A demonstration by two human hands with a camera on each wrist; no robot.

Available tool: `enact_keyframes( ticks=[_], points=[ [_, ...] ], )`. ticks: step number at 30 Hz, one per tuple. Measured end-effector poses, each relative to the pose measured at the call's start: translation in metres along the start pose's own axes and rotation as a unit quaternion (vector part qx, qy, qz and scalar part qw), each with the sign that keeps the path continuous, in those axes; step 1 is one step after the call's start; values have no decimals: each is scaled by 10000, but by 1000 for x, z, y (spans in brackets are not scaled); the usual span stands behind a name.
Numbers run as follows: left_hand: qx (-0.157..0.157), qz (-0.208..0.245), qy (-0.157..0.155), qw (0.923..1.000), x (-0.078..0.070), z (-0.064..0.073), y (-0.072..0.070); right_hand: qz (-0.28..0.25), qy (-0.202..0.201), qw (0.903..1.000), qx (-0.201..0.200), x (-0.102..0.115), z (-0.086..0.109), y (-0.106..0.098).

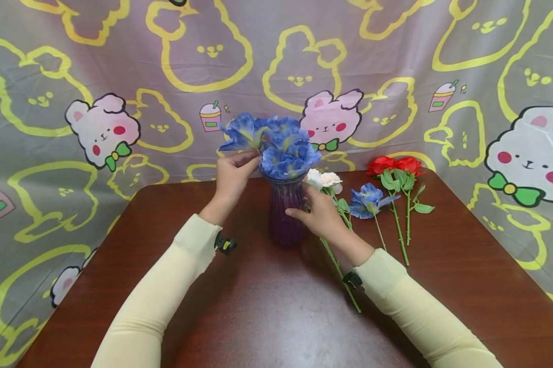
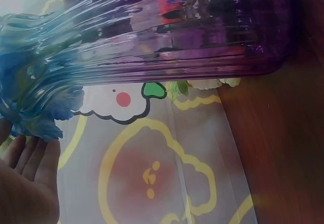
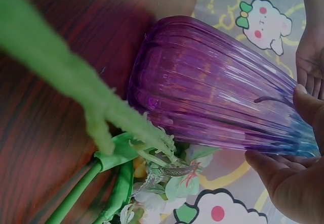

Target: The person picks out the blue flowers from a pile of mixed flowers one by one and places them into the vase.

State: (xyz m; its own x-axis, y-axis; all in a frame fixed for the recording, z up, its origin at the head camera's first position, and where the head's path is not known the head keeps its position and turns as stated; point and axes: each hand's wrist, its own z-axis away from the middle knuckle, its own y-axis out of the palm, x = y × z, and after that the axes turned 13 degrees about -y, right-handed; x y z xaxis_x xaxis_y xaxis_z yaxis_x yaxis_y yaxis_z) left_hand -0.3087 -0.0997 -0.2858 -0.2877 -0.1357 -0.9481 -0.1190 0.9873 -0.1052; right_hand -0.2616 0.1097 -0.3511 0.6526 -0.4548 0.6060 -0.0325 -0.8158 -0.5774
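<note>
A ribbed glass vase, purple at the base and bluish toward its neck, stands upright on the table. Blue flowers bunch at its mouth. My left hand pinches a blue flower just under its petals, at the left of the rim. In the left wrist view the petals hide part of the fingertips. My right hand holds the vase from the right, below the neck. The right wrist view shows the thumb and fingers around the glass, with a thin dark stem end visible inside.
Right of the vase lie pale flowers on a long green stem, passing under my right wrist. Farther right are a loose blue flower and red roses. A patterned cloth hangs behind the brown table.
</note>
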Motion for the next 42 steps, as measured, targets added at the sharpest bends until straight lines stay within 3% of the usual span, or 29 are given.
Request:
enact_keyframes(
  ticks=[2, 9, 12, 19, 21, 26, 32, 42],
  points=[
    [24, 11, 79, 10000, 1, 0, -1, 14, 38, 10000, 2, 0, 0, 0],
    [165, -150, 10, 9998, -30, 23, -3, -64, 169, 9998, 48, 1, 0, -1],
    [163, -204, -11, 9997, -29, 24, -6, -88, 142, 9999, 40, 1, 0, 0],
    [319, 35, -180, 9993, 1, 7, -14, -65, 47, 10000, 30, 1, 0, 0],
    [349, 146, -181, 9991, 3, 7, -16, -64, 9, 10000, 15, 1, 0, 0],
    [433, 423, -84, 9981, 4, 9, -20, -19, -60, 10000, -30, 1, -1, -1],
    [453, 338, -42, 9984, 5, 15, -27, -46, -2, 10000, 10, 2, 0, -1],
    [700, 374, -511, 9955, 23, 27, -32, -75, -45, 9999, -54, 2, 1, 0]
  ],
)
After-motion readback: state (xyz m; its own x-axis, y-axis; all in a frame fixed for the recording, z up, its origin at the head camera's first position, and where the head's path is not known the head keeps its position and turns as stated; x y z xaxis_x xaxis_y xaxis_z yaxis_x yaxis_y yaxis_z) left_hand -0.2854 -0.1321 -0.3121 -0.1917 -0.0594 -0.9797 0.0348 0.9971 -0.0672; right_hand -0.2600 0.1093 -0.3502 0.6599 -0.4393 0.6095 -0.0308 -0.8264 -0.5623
